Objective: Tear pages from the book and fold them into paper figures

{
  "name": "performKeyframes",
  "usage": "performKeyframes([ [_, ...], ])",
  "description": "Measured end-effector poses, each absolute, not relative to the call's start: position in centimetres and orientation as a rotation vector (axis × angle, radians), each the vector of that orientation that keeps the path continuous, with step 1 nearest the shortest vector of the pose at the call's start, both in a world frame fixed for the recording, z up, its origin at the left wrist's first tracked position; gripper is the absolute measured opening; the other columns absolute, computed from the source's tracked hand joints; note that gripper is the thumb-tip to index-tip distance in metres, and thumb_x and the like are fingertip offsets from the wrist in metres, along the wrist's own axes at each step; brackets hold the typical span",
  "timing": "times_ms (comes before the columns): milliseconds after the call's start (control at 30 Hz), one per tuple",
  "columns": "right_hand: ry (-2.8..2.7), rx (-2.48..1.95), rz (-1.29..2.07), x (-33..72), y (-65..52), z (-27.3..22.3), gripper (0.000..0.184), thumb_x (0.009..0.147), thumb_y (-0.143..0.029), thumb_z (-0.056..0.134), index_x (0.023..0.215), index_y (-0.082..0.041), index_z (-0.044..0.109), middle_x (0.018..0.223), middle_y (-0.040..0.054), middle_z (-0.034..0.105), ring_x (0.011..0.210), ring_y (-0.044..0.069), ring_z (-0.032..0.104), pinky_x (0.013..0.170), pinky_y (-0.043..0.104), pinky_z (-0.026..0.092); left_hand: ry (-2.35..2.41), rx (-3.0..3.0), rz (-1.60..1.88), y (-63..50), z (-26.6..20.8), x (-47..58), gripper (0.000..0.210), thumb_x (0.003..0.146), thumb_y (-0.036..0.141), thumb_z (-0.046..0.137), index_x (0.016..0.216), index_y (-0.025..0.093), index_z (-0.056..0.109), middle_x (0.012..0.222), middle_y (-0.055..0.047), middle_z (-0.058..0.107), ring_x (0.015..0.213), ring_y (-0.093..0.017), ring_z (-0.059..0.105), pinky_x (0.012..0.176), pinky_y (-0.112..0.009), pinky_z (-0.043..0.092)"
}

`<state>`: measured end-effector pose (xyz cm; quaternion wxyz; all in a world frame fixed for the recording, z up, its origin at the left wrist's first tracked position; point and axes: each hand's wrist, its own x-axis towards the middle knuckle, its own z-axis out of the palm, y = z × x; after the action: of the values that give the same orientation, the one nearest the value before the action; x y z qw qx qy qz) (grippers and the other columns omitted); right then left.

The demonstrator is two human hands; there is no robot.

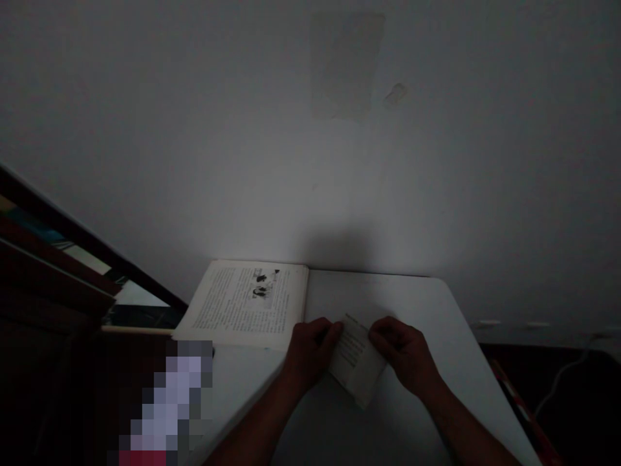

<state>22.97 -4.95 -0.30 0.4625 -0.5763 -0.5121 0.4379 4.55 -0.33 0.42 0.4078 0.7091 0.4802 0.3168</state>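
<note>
A small piece of printed paper (356,362), which looks folded, is held up over the white table between both hands. My left hand (313,349) pinches its left edge between thumb and fingers. At the opposite edge, my right hand (400,349) grips it the same way, fingers curled. Lines of text show on the upper part of the paper, while the lower part looks plain. Just beyond my left hand lies an open book (247,301) with printed text and a small black-and-white picture; it is apart from the paper.
The white table (378,291) stands against a pale wall (218,129) with a faint rectangular patch (345,65). At left are dark wooden shelves (53,272) with things on them. A blurred-out area covers the lower left. A pale cable (557,378) hangs at right.
</note>
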Motion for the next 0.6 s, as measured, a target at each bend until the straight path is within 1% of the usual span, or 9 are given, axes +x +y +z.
performKeyframes([
  [100,-1.254,-1.415,1.089,23.01,-4.98,-0.31,0.020,0.076,-0.038,0.059,0.071,-0.018,0.057,0.056,-0.0031,0.054,0.050,0.010,0.048,0.044,0.021,0.037,1.224,1.771,0.827,-0.36,0.65,4.62,0.041,0.083,0.044,0.045,0.054,0.015,0.046,0.049,0.005,0.037,0.048,-0.008,0.036,0.046,-0.021,0.026],
  [267,-1.265,-1.409,1.120,22.95,-4.99,-0.45,0.022,0.077,-0.040,0.058,0.072,-0.018,0.057,0.050,-0.0042,0.051,0.045,0.010,0.047,0.042,0.021,0.037,1.211,1.633,0.843,-0.37,0.99,4.82,0.034,0.081,0.042,0.051,0.062,0.014,0.056,0.053,0.003,0.048,0.052,-0.010,0.044,0.049,-0.020,0.032],
  [400,-1.234,-1.414,1.081,23.00,-5.00,-0.40,0.022,0.075,-0.038,0.060,0.070,-0.017,0.058,0.052,-0.0037,0.051,0.046,0.010,0.046,0.043,0.021,0.035,1.145,1.580,0.877,-0.31,0.82,4.72,0.031,0.081,0.040,0.052,0.065,0.014,0.057,0.057,0.002,0.051,0.056,-0.010,0.047,0.052,-0.019,0.035],
  [500,-1.135,-1.404,1.084,23.19,-4.87,-0.39,0.022,0.073,-0.038,0.063,0.069,-0.017,0.058,0.053,-0.0040,0.052,0.047,0.009,0.045,0.043,0.020,0.034,1.087,1.563,0.937,-0.27,0.64,4.55,0.026,0.082,0.038,0.051,0.075,0.015,0.059,0.063,0.002,0.053,0.061,-0.011,0.048,0.055,-0.020,0.037],
  [600,-1.038,-1.395,1.103,23.43,-4.65,-0.53,0.021,0.071,-0.037,0.065,0.068,-0.017,0.059,0.051,-0.0046,0.051,0.045,0.008,0.043,0.042,0.020,0.033,1.072,1.476,0.941,-0.28,0.47,4.50,0.024,0.081,0.039,0.052,0.088,0.016,0.059,0.059,0.004,0.048,0.054,-0.009,0.044,0.049,-0.018,0.033],
])
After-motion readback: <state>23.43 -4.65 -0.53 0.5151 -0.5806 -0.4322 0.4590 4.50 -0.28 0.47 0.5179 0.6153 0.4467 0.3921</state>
